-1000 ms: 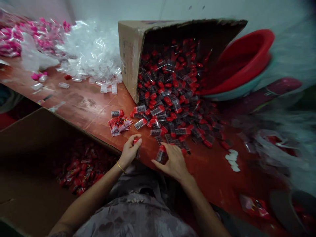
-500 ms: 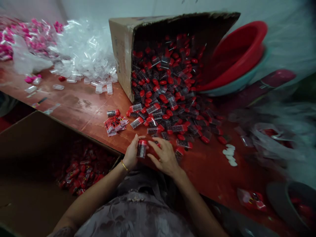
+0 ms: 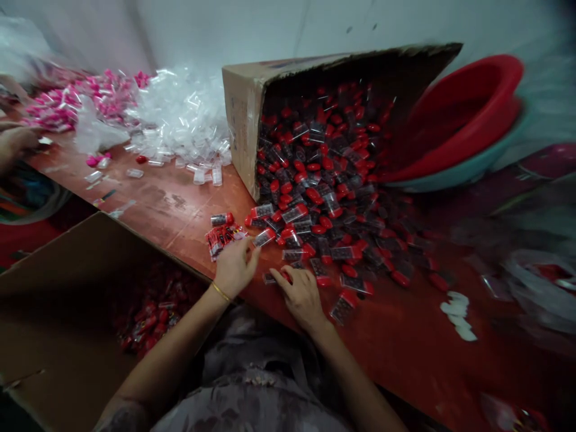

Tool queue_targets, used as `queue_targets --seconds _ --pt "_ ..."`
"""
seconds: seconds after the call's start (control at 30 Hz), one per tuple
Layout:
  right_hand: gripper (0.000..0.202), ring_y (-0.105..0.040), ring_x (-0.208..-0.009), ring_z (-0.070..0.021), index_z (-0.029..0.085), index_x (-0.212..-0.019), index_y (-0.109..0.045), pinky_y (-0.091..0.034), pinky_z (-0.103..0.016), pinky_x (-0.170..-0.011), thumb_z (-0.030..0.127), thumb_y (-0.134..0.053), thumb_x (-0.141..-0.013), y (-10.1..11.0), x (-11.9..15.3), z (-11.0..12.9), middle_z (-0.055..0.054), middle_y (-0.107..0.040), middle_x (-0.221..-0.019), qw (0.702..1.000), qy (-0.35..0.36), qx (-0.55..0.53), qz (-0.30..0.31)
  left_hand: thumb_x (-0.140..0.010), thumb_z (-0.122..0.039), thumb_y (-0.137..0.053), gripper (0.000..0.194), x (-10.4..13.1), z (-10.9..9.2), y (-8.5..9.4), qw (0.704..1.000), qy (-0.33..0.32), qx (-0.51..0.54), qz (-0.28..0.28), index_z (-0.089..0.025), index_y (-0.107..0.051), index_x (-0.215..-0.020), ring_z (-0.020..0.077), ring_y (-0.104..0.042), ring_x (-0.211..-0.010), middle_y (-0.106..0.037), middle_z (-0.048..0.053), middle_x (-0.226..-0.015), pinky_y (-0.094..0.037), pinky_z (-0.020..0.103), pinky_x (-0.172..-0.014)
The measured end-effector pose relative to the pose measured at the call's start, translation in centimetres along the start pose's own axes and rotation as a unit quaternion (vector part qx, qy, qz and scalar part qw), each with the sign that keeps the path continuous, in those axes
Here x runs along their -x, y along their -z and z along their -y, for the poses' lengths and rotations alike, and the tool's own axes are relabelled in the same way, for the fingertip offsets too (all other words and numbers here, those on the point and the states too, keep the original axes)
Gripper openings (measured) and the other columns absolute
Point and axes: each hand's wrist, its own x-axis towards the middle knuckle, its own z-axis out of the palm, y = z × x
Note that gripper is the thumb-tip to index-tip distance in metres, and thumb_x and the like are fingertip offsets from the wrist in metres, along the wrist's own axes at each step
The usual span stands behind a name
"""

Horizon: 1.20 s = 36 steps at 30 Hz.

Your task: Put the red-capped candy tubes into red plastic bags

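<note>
My left hand (image 3: 236, 265) reaches over the edge of a pile of small red printed packets (image 3: 220, 239), thumb apart from the fingers, with nothing visible in it. Its fingertips are close to a clear, red-capped container (image 3: 264, 237) on the table. My right hand (image 3: 302, 294) has thumb and fingers closed on another small clear container (image 3: 269, 278) with dark contents, low over the table's front edge; its cap end is mostly covered by the fingers. Another red-capped container (image 3: 218, 219) lies just behind the packets.
A tipped cardboard box (image 3: 243, 129) spills many red-capped containers. Beside it lean red (image 3: 508, 90) and pale blue basins. Clear empty containers (image 3: 180, 120) and pink pieces (image 3: 58, 108) are heaped left. An open carton (image 3: 58, 264) stands below. Another person's hand (image 3: 18, 144) shows far left.
My left hand no longer has the red-capped container and has moved left to the packets. My right hand has closed on a container. The view has shifted, bringing another person's hand in.
</note>
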Motion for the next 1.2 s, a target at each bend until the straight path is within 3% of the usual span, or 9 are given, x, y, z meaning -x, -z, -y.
queue_targets --seconds 0.1,0.2,0.37,0.6,0.83,1.07,1.2 --pt "0.043 -0.051 -0.097 -0.0243 0.021 -0.121 -0.058 -0.036 -0.040 -0.084 0.010 -0.051 -0.080 -0.2 0.1 0.0 -0.012 -0.059 -0.115 0.998 -0.053 0.012 0.042 -0.089 -0.035 -0.038 0.035 -3.0 2.5 1.0 0.984 -0.051 -0.152 -0.074 -0.018 -0.062 -0.109 0.0278 -0.055 -0.107 -0.063 0.013 -0.114 -0.038 0.044 -0.094" --pt "0.045 -0.048 -0.107 -0.0263 0.020 -0.122 -0.057 -0.031 -0.044 -0.093 0.013 -0.052 -0.078 -0.2 0.1 0.2 -0.012 -0.056 -0.120 0.996 -0.071 -0.008 0.061 -0.088 -0.033 -0.040 0.035 -4.2 5.6 0.3 0.970 -0.085 -0.222 -0.043 -0.020 -0.062 -0.113 0.0347 -0.040 -0.125 -0.053 0.011 -0.131 -0.026 0.055 -0.102" --pt "0.036 -0.048 -0.108 -0.0245 0.019 -0.120 -0.058 -0.030 -0.043 -0.096 0.020 -0.047 -0.086 -0.1 0.0 0.4 -0.012 -0.057 -0.118 0.995 -0.087 -0.021 0.042 -0.090 -0.029 -0.035 0.040 -2.4 8.5 -0.9 0.968 -0.132 -0.215 0.008 -0.025 -0.055 -0.125 0.0347 -0.029 -0.133 -0.047 0.007 -0.138 -0.020 0.056 -0.105" --pt "0.033 -0.049 -0.106 -0.0246 0.019 -0.118 -0.059 -0.032 -0.043 -0.094 0.024 -0.047 -0.088 -0.1 -0.2 0.3 -0.012 -0.058 -0.117 0.995 -0.088 -0.037 0.034 -0.087 -0.039 -0.046 0.032 -1.9 8.1 -0.9 0.980 -0.098 -0.175 0.005 -0.032 -0.064 -0.111 0.0338 -0.032 -0.132 -0.056 0.004 -0.130 -0.017 0.057 -0.106" --pt "0.032 -0.049 -0.107 -0.0245 0.018 -0.116 -0.058 -0.032 -0.043 -0.094 0.024 -0.050 -0.086 -0.1 -0.1 0.3 -0.012 -0.058 -0.116 0.995 -0.089 -0.036 0.019 -0.081 -0.032 -0.055 0.019 -2.8 6.8 -1.0 0.987 -0.036 -0.154 -0.004 -0.033 -0.072 -0.088 0.0347 -0.036 -0.129 -0.064 0.002 -0.117 -0.011 0.060 -0.107" --pt "0.032 -0.049 -0.106 -0.0245 0.016 -0.115 -0.058 -0.031 -0.043 -0.094 0.024 -0.051 -0.085 -0.1 0.0 0.4 -0.012 -0.058 -0.116 0.994 -0.096 -0.038 0.020 -0.084 -0.037 -0.049 0.031 -2.9 6.5 -1.0 0.985 -0.055 -0.164 -0.015 -0.029 -0.063 -0.110 0.0355 -0.032 -0.131 -0.058 0.006 -0.126 -0.011 0.061 -0.106" --pt "0.032 -0.049 -0.105 -0.0244 0.016 -0.115 -0.059 -0.031 -0.043 -0.094 0.024 -0.051 -0.085 -0.2 -0.1 0.4 -0.013 -0.059 -0.115 0.994 -0.098 -0.037 0.017 -0.086 -0.033 -0.047 0.026 -3.4 6.7 -1.4 0.983 -0.059 -0.172 -0.020 -0.027 -0.069 -0.100 0.0357 -0.031 -0.132 -0.063 0.007 -0.118 -0.009 0.061 -0.107"
